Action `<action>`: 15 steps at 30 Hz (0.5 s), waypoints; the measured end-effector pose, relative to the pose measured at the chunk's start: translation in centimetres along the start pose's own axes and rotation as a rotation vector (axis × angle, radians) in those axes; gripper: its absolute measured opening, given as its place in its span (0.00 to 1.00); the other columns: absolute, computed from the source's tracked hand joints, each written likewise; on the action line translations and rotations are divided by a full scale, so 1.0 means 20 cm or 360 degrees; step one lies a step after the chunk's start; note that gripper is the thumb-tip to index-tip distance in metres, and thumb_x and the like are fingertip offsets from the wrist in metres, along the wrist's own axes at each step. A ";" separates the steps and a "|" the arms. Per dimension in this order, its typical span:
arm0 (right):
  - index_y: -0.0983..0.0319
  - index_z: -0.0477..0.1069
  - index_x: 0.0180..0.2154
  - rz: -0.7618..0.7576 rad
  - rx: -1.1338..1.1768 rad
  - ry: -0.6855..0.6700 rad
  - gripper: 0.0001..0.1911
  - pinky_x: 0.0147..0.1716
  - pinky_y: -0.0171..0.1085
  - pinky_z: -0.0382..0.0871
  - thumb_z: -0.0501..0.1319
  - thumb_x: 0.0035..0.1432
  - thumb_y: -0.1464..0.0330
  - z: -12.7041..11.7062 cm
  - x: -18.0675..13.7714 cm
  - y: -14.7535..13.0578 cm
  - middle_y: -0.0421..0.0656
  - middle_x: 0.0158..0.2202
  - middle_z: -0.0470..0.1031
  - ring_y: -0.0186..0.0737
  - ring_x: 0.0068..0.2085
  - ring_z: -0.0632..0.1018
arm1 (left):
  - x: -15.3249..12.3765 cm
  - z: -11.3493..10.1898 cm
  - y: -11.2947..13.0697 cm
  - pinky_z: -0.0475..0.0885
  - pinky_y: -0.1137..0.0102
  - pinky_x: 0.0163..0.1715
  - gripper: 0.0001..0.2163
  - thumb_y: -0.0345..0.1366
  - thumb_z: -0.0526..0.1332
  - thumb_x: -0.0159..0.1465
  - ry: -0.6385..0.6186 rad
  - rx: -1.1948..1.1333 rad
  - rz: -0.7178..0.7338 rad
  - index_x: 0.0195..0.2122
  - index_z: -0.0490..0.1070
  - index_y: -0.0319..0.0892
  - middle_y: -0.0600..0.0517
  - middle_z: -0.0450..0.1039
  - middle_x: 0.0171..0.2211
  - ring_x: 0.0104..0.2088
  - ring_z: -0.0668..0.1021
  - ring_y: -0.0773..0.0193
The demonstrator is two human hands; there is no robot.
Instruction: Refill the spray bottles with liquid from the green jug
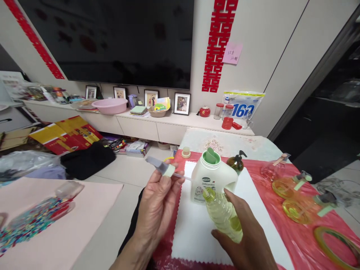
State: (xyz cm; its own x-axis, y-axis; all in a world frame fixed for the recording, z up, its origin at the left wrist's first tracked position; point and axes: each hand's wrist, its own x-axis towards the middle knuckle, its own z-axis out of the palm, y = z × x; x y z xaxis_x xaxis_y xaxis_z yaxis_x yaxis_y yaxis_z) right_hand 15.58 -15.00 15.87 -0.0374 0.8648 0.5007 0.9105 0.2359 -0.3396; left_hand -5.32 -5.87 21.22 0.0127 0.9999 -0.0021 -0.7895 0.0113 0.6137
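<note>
My left hand (pixel 157 204) is closed on a grey and pale green pump head (pixel 161 167), whose clear tube reaches toward the mouth of a small clear yellow-green bottle (pixel 223 213). My right hand (pixel 247 236) grips that bottle from below and tilts it to the left. Just behind stands a white detergent jug with a green cap (pixel 210 176). All of this is over a white cloth (pixel 194 232) on a red table cover (pixel 295 240).
A dark green pump bottle (pixel 237 162) stands behind the jug. Several clear and yellow pump bottles (pixel 292 183) lie on their sides at right, with a green ring (pixel 334 247). A small cap (pixel 186 152) sits at the cover's far edge. A pink board with beads (pixel 36 217) is left.
</note>
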 end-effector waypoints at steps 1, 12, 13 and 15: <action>0.60 0.52 0.68 -0.0005 0.0051 0.0011 0.36 0.52 0.44 0.76 0.58 0.60 0.66 0.01 0.00 -0.01 0.50 0.60 0.68 0.48 0.58 0.74 | -0.01 0.00 -0.02 0.80 0.74 0.43 0.19 0.32 0.75 0.55 -0.0026 0.0027 -0.0035 0.48 0.77 0.44 0.51 0.81 0.42 0.39 0.83 0.66; 0.62 0.55 0.66 -0.0074 0.0301 0.0161 0.36 0.52 0.45 0.76 0.62 0.58 0.68 0.06 0.06 -0.16 0.52 0.60 0.69 0.51 0.58 0.74 | -0.13 0.02 -0.13 0.71 0.57 0.58 0.19 0.41 0.75 0.53 -0.0183 0.0260 -0.0262 0.45 0.78 0.42 0.45 0.81 0.44 0.51 0.80 0.52; 0.62 0.55 0.66 -0.0076 0.0302 0.0157 0.36 0.53 0.44 0.76 0.62 0.58 0.68 0.06 0.06 -0.16 0.52 0.60 0.69 0.51 0.58 0.73 | -0.13 0.02 -0.13 0.70 0.56 0.58 0.19 0.40 0.75 0.54 -0.0189 0.0247 -0.0263 0.45 0.78 0.42 0.45 0.81 0.44 0.51 0.80 0.52; 0.63 0.55 0.66 -0.0098 0.0328 0.0149 0.36 0.54 0.43 0.75 0.62 0.58 0.68 0.06 0.06 -0.16 0.52 0.60 0.69 0.50 0.59 0.73 | -0.13 0.02 -0.13 0.70 0.56 0.59 0.18 0.40 0.74 0.55 -0.0208 0.0240 -0.0279 0.45 0.78 0.42 0.45 0.81 0.43 0.51 0.80 0.51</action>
State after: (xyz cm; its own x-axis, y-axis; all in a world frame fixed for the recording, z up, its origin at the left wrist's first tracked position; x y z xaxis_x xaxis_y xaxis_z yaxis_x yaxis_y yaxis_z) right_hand 12.08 -14.22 16.68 -0.0431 0.8035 0.5938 0.8042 0.3806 -0.4566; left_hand -3.02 -8.58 19.89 0.2281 0.9734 -0.0229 -0.6680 0.1735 0.7237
